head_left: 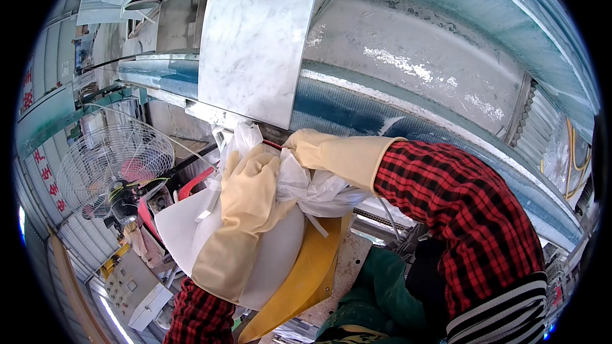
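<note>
Bunched white plastic bag [328, 192] material lies in front of me, with loose ends sticking up between my gloved hands. My left hand [250, 181], in a cream rubber glove, bends its fingers around a bunch of it. My right hand [312, 151], in a matching glove, comes in from the right and grips the plastic near the slab's lower edge; its fingertips are partly hidden. Beneath my left hand and wrist lies a smooth white sheet-like piece [280, 242]. A yellow flap [312, 264] shows beside it.
A white-grey marbled slab [258, 44] lies across blue-green beams [357, 118] just ahead. Left of my hands stands a large wire-caged fan [115, 165]. A grey control box [134, 286] sits at lower left. Yellow hoses [569, 159] hang at far right.
</note>
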Demonstrator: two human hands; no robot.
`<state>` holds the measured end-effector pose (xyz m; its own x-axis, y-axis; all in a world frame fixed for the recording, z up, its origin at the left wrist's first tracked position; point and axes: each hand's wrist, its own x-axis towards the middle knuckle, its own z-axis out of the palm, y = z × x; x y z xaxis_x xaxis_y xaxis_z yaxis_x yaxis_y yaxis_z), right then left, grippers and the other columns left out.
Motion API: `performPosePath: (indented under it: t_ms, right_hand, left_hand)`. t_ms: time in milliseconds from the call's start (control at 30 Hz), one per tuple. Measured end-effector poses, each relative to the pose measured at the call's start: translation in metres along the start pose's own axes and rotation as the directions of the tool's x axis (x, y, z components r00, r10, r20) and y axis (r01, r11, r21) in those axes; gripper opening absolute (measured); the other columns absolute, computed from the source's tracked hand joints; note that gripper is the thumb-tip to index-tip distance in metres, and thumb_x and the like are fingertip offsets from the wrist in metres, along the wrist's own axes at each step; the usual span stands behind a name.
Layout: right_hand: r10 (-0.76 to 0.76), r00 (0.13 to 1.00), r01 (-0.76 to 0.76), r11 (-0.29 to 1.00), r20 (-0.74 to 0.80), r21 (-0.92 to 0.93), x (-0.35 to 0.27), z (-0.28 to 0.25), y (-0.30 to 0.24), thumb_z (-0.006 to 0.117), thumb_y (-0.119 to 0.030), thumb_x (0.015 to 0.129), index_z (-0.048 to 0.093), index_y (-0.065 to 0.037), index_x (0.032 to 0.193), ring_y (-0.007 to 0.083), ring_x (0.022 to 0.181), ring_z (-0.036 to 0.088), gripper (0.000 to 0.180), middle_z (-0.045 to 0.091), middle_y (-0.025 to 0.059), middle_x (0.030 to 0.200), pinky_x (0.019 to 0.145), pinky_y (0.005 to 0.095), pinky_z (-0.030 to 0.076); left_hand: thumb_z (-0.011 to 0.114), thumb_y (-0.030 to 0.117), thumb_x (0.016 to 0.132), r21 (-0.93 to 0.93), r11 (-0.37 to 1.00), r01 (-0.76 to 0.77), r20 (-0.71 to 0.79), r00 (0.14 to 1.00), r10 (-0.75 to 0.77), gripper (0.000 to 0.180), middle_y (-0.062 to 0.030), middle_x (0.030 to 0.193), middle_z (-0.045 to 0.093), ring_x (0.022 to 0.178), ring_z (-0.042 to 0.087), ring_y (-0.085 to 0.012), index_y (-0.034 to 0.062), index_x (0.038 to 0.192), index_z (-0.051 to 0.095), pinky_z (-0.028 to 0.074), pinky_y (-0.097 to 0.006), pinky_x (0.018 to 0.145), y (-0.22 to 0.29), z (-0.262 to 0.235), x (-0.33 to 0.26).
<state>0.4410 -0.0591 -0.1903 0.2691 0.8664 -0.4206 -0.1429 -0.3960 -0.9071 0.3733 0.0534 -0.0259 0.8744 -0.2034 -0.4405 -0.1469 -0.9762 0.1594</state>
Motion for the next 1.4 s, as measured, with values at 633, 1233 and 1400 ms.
performPosePath:
  t_ms: [633,1233,1400]
  right_hand:
    - [-0.194,0.848,0.509,0.035,0.493,-0.86,0.024,0.011,0.01,0.059,-0.016,0.088,0.068,-0.015,0.114,0.0126,0.099,0.068,0.028,0.072,-0.0054,0.101,0.08,0.0263,0.054]
    - [-0.203,0.937,0.292,0.903,0.286,-0.316,0.038,-0.003,0.032,0.063,-0.018,0.081,0.075,-0.011,0.103,0.026,0.083,0.069,0.026,0.075,0.0079,0.098,0.07,0.0376,0.054]
    - [0.038,0.974,-0.048,0.998,0.221,0.037,0.121,0.008,0.078,0.064,-0.019,0.081,0.073,-0.012,0.113,0.025,0.086,0.071,0.034,0.075,0.0104,0.099,0.071,0.0374,0.054]
  left_hand:
    - [0.086,0.033,0.061,0.002,1.0,-0.001,-0.031,1.0,0.001,0.062,-0.0044,0.112,0.064,0.116,0.058,-0.0281,0.0088,0.113,0.064,0.036,-0.056,0.104,0.002,0.0,0.003]
    - [0.086,0.033,0.059,0.041,0.998,0.051,-0.058,0.997,-0.049,0.063,-0.0096,0.114,0.065,0.12,0.057,-0.0346,0.0111,0.112,0.062,0.034,-0.058,0.11,0.0,0.008,-0.002]
    - [0.087,0.042,0.06,0.068,0.997,-0.047,-0.112,0.992,0.054,0.06,-0.007,0.106,0.067,0.108,0.061,-0.0301,0.0082,0.105,0.067,0.034,-0.058,0.105,0.006,0.001,0.016]
